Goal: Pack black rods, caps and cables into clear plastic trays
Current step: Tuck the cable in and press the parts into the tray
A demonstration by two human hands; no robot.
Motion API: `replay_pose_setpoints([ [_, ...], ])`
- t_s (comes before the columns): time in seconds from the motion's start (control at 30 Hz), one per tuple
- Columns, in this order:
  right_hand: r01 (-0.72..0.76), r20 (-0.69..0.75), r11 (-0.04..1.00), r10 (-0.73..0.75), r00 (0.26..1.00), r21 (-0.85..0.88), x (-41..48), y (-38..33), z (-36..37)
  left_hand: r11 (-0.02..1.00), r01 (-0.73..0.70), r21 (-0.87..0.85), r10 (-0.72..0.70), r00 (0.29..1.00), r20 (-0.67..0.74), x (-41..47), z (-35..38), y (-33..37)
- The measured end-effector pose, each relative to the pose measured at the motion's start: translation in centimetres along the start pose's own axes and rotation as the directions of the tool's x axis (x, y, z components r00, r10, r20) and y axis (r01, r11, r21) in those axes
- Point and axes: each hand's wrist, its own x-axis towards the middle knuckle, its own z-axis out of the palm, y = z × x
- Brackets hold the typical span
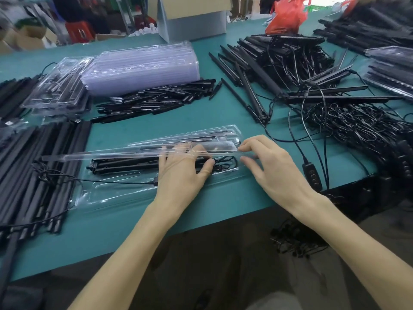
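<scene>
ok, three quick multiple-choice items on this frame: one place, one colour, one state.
1. The stack of clear trays lies: A) on the floor B) beyond the pile of black caps C) inside a cardboard box
2. The table top is: A) teal B) white C) red
3. The tray under the left hand: A) is empty B) holds black rods and a coiled cable C) is upside down
Answers: B, it sits just behind the caps; A, teal shows all round; B, both show through the plastic.
</scene>
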Motion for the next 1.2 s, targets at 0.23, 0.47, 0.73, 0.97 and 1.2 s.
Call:
replay_pose_setpoints([
  [0.23,0.020,-0.025,0.996,-0.022,0.999,-0.086,-0.38,-0.63,0.16,1.000,-0.021,-0.004,0.021,1.000,0.019,-0.35,0.09,0.04],
  [0.47,0.006,-0.056,0.999,-0.008,0.998,-0.046,-0.20,-0.33,0.24,0.984,-0.123,-0.129,0.119,0.992,-0.040,0.10,0.19,-0.25],
  [0.73,0.006,-0.096,1.000,-0.006,0.995,0.003,0.12,-0.34,0.42,0.982,-0.085,-0.166,0.071,0.994,-0.087,-0.27,0.43,-0.50],
  [0.97,0.008,-0.073,1.000,-0.007,0.997,0.014,0.20,-0.41,0.42,0.988,-0.074,-0.134,0.064,0.995,-0.079,-0.30,0.30,-0.36],
  [1.2,0.027,-0.074,1.000,-0.027,0.997,0.000,-0.21,-0.39,0.38,0.991,-0.079,-0.111,0.073,0.996,-0.058,-0.43,0.28,-0.18],
])
